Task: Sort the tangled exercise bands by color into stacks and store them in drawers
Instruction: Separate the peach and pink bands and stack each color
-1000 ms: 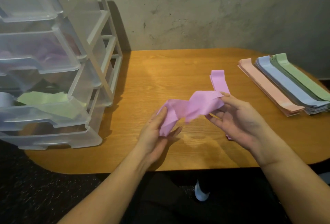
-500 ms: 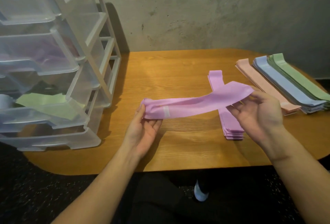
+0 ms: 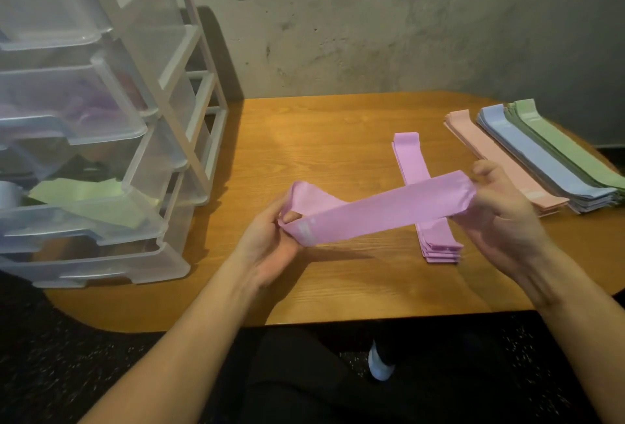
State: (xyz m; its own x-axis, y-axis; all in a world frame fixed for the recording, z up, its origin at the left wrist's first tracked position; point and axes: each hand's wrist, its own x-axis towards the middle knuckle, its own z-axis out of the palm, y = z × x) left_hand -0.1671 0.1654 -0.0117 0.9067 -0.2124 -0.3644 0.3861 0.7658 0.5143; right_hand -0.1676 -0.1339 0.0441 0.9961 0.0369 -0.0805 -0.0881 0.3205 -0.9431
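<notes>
Pink band [image 3: 378, 212] stretched out flat in the air between both hands, above the table [image 3: 338, 153]. Left hand [image 3: 270, 237] grips its near end, fingers curled inside the loop; right hand [image 3: 500, 207] pinches the far end, fingers bent over the edge. Under the span, just beside the right fingers, lies the pink stack [image 3: 436, 241]. Beyond the right hand: peach stack [image 3: 490, 153], blue stack [image 3: 534, 159], green stack [image 3: 575, 156]. Left of the left fingers, the clear drawer unit [image 3: 101, 153]

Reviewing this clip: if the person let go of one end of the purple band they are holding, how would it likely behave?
Probably floppy: the purple band stays flat only because the left hand and right hand hold its ends, and it curls open at the left. It looks thin and light. Laid flat it should stay put, as the purple stack on the table does.
</notes>
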